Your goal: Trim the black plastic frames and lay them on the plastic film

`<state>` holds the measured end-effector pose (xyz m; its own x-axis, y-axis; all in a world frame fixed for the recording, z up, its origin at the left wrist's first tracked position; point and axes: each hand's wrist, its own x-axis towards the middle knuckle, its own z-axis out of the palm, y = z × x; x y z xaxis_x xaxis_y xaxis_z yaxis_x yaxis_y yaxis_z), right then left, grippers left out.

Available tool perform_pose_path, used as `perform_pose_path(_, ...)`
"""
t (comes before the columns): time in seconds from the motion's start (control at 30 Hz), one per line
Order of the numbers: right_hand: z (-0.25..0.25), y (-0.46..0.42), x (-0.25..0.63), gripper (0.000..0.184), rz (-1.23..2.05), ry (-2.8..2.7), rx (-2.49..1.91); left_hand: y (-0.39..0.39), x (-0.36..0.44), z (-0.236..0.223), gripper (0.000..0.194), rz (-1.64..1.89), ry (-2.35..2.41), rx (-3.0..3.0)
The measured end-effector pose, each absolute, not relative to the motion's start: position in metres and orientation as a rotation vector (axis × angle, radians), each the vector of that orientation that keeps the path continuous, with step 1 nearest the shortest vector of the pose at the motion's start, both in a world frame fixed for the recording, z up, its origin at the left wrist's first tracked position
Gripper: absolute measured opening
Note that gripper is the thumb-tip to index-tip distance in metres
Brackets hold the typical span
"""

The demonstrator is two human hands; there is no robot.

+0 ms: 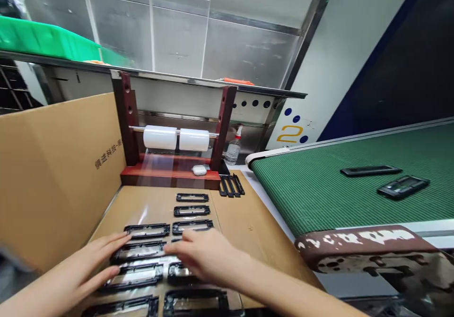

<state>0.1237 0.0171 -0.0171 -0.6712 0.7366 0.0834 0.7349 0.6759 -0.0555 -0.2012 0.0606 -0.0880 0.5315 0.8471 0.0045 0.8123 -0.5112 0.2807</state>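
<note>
Several black rectangular plastic frames (192, 210) lie in two columns on a cardboard sheet (244, 222) under strips of clear film. My left hand (92, 262) lies flat with fingers stretched over the left column's frames (137, 250). My right hand (204, 255) rests palm down, fingers together, pressing on the right column's frames (180, 273). Neither hand holds anything. A dark red wooden stand (170, 175) at the sheet's far end carries two white film rolls (176, 139) on a rod.
A tall cardboard wall (53, 170) stands at the left. A green conveyor belt (354, 189) at the right carries two black parts (402, 186). A stack of frames (231, 185), a small white case (199, 169) and a spray bottle (234, 149) sit by the stand.
</note>
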Motion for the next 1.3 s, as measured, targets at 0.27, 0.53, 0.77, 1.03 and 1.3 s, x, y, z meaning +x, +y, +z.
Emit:
perform_pose_path(0.27, -0.052, 0.011, 0.043, 0.031, -0.103, -2.885, -1.033, 0.024, -0.229, -0.088, 0.077, -0.224, 1.407, 2.22)
perform_pose_path(0.53, -0.051, 0.014, 0.031, 0.027, -0.129, -2.982, -0.888, 0.023, -0.223, -0.081, 0.075, -0.245, 1.384, 2.257)
perform_pose_path(0.77, -0.031, 0.007, 0.084, 0.026, -0.154, -3.06, -0.943, 0.023, -0.229, -0.089, 0.076, -0.078, 1.378, 2.243)
perform_pose_path(1.03, -0.003, -0.007, 0.117, 0.023, -0.236, -3.151, -1.095, 0.022, -0.227, -0.081, 0.076, -0.146, 1.384, 2.26)
perform_pose_path(1.3, 0.01, 0.013, 0.083, 0.026, -0.247, -3.001, -1.198, 0.044, -0.22, -0.106, 0.059, 0.301, 1.351, 2.335)
